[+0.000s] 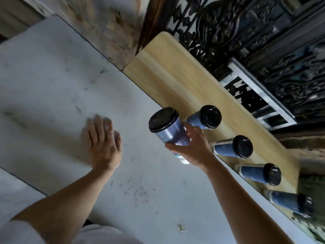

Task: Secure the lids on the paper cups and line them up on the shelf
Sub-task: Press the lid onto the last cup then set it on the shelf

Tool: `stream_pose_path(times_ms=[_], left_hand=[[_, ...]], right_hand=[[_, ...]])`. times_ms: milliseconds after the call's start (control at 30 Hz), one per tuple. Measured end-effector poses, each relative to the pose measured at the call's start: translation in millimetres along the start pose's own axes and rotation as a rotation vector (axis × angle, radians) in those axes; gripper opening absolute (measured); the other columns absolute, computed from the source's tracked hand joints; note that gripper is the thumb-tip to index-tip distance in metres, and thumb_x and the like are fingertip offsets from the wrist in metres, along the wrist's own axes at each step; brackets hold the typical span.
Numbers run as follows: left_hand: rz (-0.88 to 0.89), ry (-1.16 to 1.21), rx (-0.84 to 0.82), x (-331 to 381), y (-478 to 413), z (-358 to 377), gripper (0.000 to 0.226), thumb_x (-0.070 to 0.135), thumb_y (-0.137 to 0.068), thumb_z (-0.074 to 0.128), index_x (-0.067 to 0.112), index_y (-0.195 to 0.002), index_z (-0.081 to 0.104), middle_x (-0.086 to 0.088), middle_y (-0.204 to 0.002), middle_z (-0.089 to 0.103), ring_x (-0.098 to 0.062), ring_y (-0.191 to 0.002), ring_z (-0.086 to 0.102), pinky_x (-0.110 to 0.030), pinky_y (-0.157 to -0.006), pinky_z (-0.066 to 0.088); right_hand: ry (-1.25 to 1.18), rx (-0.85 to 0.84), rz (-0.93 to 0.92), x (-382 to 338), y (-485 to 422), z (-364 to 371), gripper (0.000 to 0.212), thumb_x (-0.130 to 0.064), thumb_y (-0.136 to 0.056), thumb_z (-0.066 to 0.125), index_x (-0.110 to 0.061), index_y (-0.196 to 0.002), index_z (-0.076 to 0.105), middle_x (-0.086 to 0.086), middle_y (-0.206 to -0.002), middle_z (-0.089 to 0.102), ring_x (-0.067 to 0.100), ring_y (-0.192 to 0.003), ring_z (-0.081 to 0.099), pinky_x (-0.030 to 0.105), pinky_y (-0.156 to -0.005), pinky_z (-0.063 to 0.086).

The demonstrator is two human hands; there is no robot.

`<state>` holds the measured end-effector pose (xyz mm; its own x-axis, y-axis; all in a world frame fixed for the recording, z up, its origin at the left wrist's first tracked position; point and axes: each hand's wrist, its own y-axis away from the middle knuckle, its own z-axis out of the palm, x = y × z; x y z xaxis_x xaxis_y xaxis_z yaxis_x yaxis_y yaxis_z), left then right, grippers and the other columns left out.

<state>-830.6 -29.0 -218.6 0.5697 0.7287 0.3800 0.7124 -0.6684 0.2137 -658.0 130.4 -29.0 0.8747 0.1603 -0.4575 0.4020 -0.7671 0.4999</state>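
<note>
Blue paper forms the wall of the held cup [171, 133], which carries a black plastic lid [163, 119] seated on its rim. In this tilted view the cup's long axis runs from lower right to upper left, with the lid end pointing up-left, toward the camera, and the base end hidden behind the palm. The right hand [195, 147] grasps the cup around its lower body: the thumb lies along the near side and the fingers wrap the far side. The cup is held above the edge where the white counter [61, 81] meets the light wooden shelf [175, 71], apart from both surfaces.

The left hand [103, 140] is well apart from the cup, on its left. It is released, fingers spread, palm down on the white counter, grasping nothing; motion blur softens the fingertips.

Four more lidded blue cups stand in a row along the shelf: the first cup [204, 118] just beside the right hand's fingers, then the second cup [233, 147], the third cup [260, 174] and the fourth cup [292, 205], which appears to stand at or near the shelf's end, although blur makes this uncertain. All four lids point the same way, toward the right of the picture. Behind the shelf runs a black ornamental iron grille [237, 29].
</note>
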Motion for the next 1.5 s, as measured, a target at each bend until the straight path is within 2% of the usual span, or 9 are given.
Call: stream_pose_path(times_ms=[67, 200, 400, 667, 1033, 1167, 1267, 1400, 1500], left_hand=[[-0.014, 0.002, 0.000, -1, -1, 3, 0.060, 0.038, -0.100, 0.036, 0.008, -0.152, 0.035, -0.021, -0.164, 0.023, -0.046, -0.151, 0.016, -0.057, -0.123, 0.017], [-0.019, -0.005, 0.032, -2, -3, 8, 0.064, 0.041, -0.096, 0.034, 0.009, -0.151, 0.037, -0.021, -0.160, 0.032, -0.046, -0.150, 0.019, -0.057, -0.123, 0.017], [-0.023, 0.020, 0.095, -2, -3, 9, 0.064, 0.041, -0.091, 0.037, 0.010, -0.148, 0.042, -0.021, -0.153, 0.042, -0.047, -0.147, 0.025, -0.056, -0.121, 0.016], [-0.022, 0.054, 0.156, -1, -4, 7, 0.062, 0.041, -0.090, 0.040, 0.010, -0.143, 0.050, -0.023, -0.144, 0.049, -0.048, -0.141, 0.034, -0.057, -0.118, 0.022], [-0.013, 0.042, 0.163, 1, -4, 6, 0.063, 0.042, -0.091, 0.039, 0.009, -0.143, 0.050, -0.022, -0.152, 0.043, -0.050, -0.141, 0.033, -0.058, -0.118, 0.021], [-0.028, 0.035, 0.152, 3, -3, 2, 0.065, 0.044, -0.090, 0.037, 0.009, -0.144, 0.049, -0.022, -0.151, 0.043, -0.049, -0.141, 0.032, -0.057, -0.118, 0.020], [-0.030, 0.036, 0.128, 4, -3, -1, 0.067, 0.045, -0.089, 0.035, 0.010, -0.144, 0.048, -0.022, -0.151, 0.042, -0.050, -0.141, 0.031, -0.056, -0.117, 0.020], [-0.040, 0.033, 0.097, 5, -3, -1, 0.069, 0.047, -0.087, 0.035, 0.010, -0.145, 0.046, -0.022, -0.150, 0.041, -0.050, -0.142, 0.028, -0.052, -0.120, 0.016], [-0.040, 0.029, 0.079, 4, -3, -2, 0.070, 0.047, -0.086, 0.036, 0.010, -0.144, 0.047, -0.024, -0.146, 0.043, -0.050, -0.142, 0.028, -0.056, -0.119, 0.017]], right_hand=[[0.150, -0.037, -0.050, -16, -21, -7, 0.060, -0.048, -0.067, 0.087, -0.025, -0.115, 0.060, -0.002, -0.106, 0.054, 0.015, -0.094, 0.052, 0.019, -0.069, 0.040], [0.726, -0.109, -0.171, -62, -51, -31, 0.080, -0.059, -0.073, 0.074, -0.030, -0.142, 0.043, 0.004, -0.130, 0.049, 0.028, -0.119, 0.050, 0.043, -0.095, 0.049], [1.331, 0.001, -0.362, -122, -84, -50, 0.063, -0.045, -0.077, 0.072, -0.030, -0.132, 0.046, 0.006, -0.124, 0.046, 0.032, -0.114, 0.047, 0.043, -0.088, 0.042], [1.770, 0.099, -0.307, -149, -129, -58, 0.047, -0.028, -0.089, 0.063, -0.022, -0.134, 0.052, 0.010, -0.134, 0.045, 0.035, -0.127, 0.041, 0.052, -0.108, 0.036], [1.840, 0.143, -0.321, -145, -139, -33, 0.061, -0.030, -0.087, 0.067, -0.016, -0.142, 0.044, 0.017, -0.139, 0.040, 0.042, -0.131, 0.036, 0.063, -0.112, 0.028], [1.869, 0.174, -0.234, -137, -138, -50, 0.058, -0.029, -0.089, 0.063, -0.015, -0.143, 0.045, 0.017, -0.140, 0.040, 0.041, -0.132, 0.036, 0.063, -0.112, 0.028], [1.887, 0.091, -0.151, -131, -132, -54, 0.054, -0.029, -0.090, 0.061, -0.017, -0.140, 0.048, 0.017, -0.141, 0.041, 0.041, -0.133, 0.036, 0.062, -0.114, 0.027], [1.579, -0.008, -0.109, -133, -125, -48, 0.045, -0.027, -0.089, 0.061, -0.022, -0.133, 0.053, 0.012, -0.135, 0.045, 0.037, -0.130, 0.039, 0.058, -0.111, 0.031], [1.253, 0.024, -0.136, -143, -123, -42, 0.052, -0.029, -0.084, 0.070, -0.022, -0.132, 0.049, 0.011, -0.134, 0.045, 0.036, -0.128, 0.042, 0.052, -0.105, 0.039]])
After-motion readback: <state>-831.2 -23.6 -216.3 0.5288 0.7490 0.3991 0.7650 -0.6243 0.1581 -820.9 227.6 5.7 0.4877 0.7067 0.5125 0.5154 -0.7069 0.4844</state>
